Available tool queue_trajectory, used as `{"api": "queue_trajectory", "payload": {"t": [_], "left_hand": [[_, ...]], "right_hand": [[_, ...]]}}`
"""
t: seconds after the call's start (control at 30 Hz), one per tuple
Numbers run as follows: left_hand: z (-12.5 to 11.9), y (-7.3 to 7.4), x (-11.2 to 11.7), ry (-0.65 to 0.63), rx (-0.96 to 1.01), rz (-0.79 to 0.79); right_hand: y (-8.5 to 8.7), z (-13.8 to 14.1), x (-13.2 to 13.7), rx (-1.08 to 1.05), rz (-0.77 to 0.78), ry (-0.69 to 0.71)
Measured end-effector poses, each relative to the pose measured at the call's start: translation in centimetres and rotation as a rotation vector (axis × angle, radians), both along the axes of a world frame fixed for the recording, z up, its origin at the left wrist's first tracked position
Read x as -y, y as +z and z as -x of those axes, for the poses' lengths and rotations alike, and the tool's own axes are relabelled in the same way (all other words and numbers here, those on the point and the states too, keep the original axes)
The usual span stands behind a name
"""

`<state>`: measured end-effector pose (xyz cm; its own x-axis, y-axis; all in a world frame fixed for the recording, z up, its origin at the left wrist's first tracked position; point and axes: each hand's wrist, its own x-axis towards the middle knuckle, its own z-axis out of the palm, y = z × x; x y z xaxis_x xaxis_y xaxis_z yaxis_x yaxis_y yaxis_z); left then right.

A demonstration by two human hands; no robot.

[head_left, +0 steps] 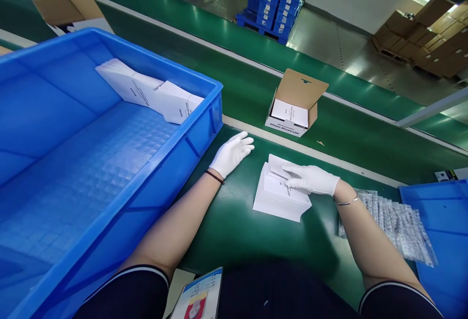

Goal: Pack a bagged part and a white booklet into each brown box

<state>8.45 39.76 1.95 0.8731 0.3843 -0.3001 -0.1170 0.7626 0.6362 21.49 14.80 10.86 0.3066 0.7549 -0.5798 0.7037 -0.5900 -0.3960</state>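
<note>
Gloved right hand [310,178] grip pinches the top of a leaflet stack [276,204], left hand [232,154] grip spread and empty; 1 carton [294,107] already holds a leaflet.

Two gloved hands [232,154] [310,178], two blue crates [197,138] [438,211], one open carton [298,89], one stack of white booklets [274,202].

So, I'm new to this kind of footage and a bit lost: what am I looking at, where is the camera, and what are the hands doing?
One camera, worn on the person's head, looks down at their own white-gloved hands. The left hand lies open on the green bench beside a big blue crate holding white packets. The right hand rests on a stack of white booklets; whether its grip pinches the top one is unclear. Beyond them stands an open cardboard box; clear bags lie at the right.
</note>
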Motion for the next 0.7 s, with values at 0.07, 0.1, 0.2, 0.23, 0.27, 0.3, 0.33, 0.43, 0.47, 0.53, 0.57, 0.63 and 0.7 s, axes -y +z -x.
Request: {"api": "queue_trajectory", "payload": {"t": [0.07, 0.1, 0.2, 0.23, 0.27, 0.3, 0.33, 0.43, 0.47, 0.53, 0.57, 0.63, 0.7], "left_hand": [[0.1, 0.1, 0.2, -0.028, 0.015, -0.012], [0.2, 0.1, 0.3, -0.041, 0.024, -0.018], [0.4, 0.1, 0.6, -0.081, 0.050, -0.042], [0.4, 0.0, 0.6, -0.093, 0.060, -0.050], [0.5, 0.0, 0.7, -0.102, 0.070, -0.057], [0.5, -0.1, 0.7, -0.107, 0.078, -0.061], [0.5, -0.1, 0.7, -0.109, 0.083, -0.063], [0.5, -0.3, 0.7, -0.104, 0.087, -0.057], [0.5, -0.3, 0.7, -0.101, 0.088, -0.056], [0.5, -0.2, 0.7, -0.097, 0.089, -0.057], [0.5, -0.2, 0.8, -0.096, 0.089, -0.057], [0.5, -0.1, 0.8, -0.092, 0.084, -0.056], [0.5, -0.1, 0.9, -0.089, 0.080, -0.056]], "right_hand": [[0.1, -0.3, 0.2, -0.053, 0.004, -0.047], [0.2, -0.4, 0.3, -0.068, -0.002, -0.059], [0.1, -0.2, 0.3, -0.075, -0.048, -0.063], [0.1, -0.2, 0.4, -0.073, -0.058, -0.071], [-0.1, -0.1, 0.4, -0.069, -0.063, -0.085], [-0.2, -0.2, 0.5, -0.064, -0.065, -0.096], [-0.4, -0.3, 0.6, -0.059, -0.069, -0.098], [-0.7, -0.5, 0.9, -0.031, -0.087, -0.047], [-0.8, -0.5, 0.9, -0.010, -0.091, -0.019], [-0.9, -0.5, 0.9, 0.039, -0.085, 0.023], [-0.8, -0.4, 0.9, 0.061, -0.080, 0.034], [-0.7, -0.4, 0.8, 0.076, -0.069, 0.050], [-0.6, -0.4, 0.7, 0.056, -0.051, 0.048]]}}
